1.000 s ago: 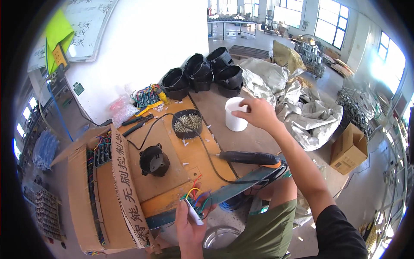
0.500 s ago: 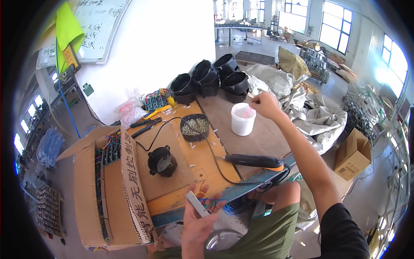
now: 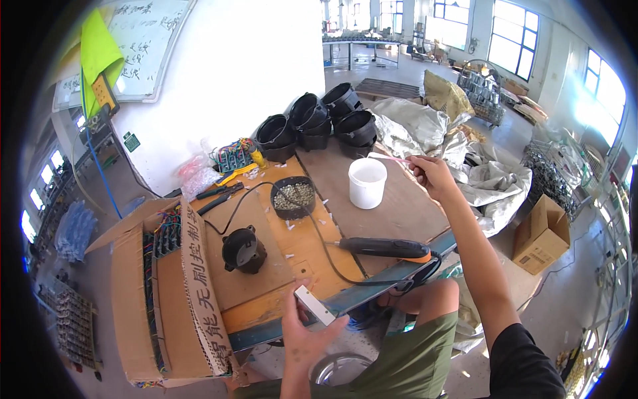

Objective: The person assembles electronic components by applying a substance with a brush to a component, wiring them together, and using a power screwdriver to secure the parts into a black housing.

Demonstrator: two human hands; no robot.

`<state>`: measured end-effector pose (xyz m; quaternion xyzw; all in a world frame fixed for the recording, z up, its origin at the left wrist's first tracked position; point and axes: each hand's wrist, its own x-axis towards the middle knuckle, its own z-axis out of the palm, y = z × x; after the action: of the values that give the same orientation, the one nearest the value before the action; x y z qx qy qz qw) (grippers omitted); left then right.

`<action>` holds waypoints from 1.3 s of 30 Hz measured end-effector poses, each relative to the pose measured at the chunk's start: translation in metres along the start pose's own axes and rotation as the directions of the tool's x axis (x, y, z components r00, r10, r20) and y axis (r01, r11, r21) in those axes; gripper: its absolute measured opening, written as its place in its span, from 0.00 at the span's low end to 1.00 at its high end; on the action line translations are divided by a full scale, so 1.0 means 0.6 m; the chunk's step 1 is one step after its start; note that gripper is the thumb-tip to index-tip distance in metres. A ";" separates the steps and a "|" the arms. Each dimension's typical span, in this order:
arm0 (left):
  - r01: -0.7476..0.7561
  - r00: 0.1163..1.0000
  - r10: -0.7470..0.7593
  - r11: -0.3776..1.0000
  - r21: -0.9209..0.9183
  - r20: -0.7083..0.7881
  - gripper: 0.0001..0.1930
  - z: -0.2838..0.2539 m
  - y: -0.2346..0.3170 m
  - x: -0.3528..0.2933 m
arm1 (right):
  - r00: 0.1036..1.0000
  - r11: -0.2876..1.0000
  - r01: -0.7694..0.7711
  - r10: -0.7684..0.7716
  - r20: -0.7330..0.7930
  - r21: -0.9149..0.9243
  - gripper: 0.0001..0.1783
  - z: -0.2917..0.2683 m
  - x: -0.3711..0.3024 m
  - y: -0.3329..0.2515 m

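In my left hand [image 3: 302, 336], near the table's front edge, is a small silver-white rectangular block [image 3: 315, 306] with small holes in its narrow face. The fingers wrap its ends. My right hand [image 3: 433, 177] is raised at the right of a white plastic tub [image 3: 367, 189]. It pinches a thin stick [image 3: 397, 158], pinkish near the fingers and white toward the far end, which lies over the tub's rim. White material shows inside the tub. A black electric screwdriver [image 3: 382, 247] with an orange end lies on the table between my hands.
A black round housing [image 3: 244, 251] stands beside the cardboard box [image 3: 199, 299] of wired parts. Behind are a bowl of small screws [image 3: 293, 197], pliers [image 3: 221, 197] and several black pots [image 3: 309, 120]. The screwdriver's cable loops over the table [image 3: 412, 199].
My right hand has moved right, lifting the stick out of the tub. The left hand has turned the block, so its narrow face shows and the coloured wires seen before are hidden.
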<state>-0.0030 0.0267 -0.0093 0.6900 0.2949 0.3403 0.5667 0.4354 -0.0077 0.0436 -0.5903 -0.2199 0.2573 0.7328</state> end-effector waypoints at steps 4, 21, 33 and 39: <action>-0.080 0.996 0.078 0.994 -0.074 -0.031 0.43 -0.002 0.013 0.011 | 0.992 0.983 -0.118 0.110 0.060 0.144 0.08 -0.008 0.007 0.020; 0.008 0.999 -0.023 0.911 -0.412 -0.031 0.42 0.015 0.018 0.023 | 0.893 0.783 -0.443 0.340 0.295 0.436 0.12 -0.021 -0.009 0.046; -0.209 0.978 0.209 0.977 0.035 0.011 0.49 -0.037 -0.002 0.005 | 0.855 0.983 -0.173 0.180 0.487 -0.059 0.07 0.144 -0.356 0.022; -0.224 0.974 0.224 0.974 0.017 0.036 0.48 -0.052 0.009 -0.013 | 0.850 0.973 -0.019 0.137 0.508 -0.230 0.08 0.170 -0.362 0.037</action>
<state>-0.0329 0.0377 -0.0011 0.7304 0.2094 0.3873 0.5221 0.2014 -0.0656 0.0388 -0.5832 -0.4124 0.4117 0.5659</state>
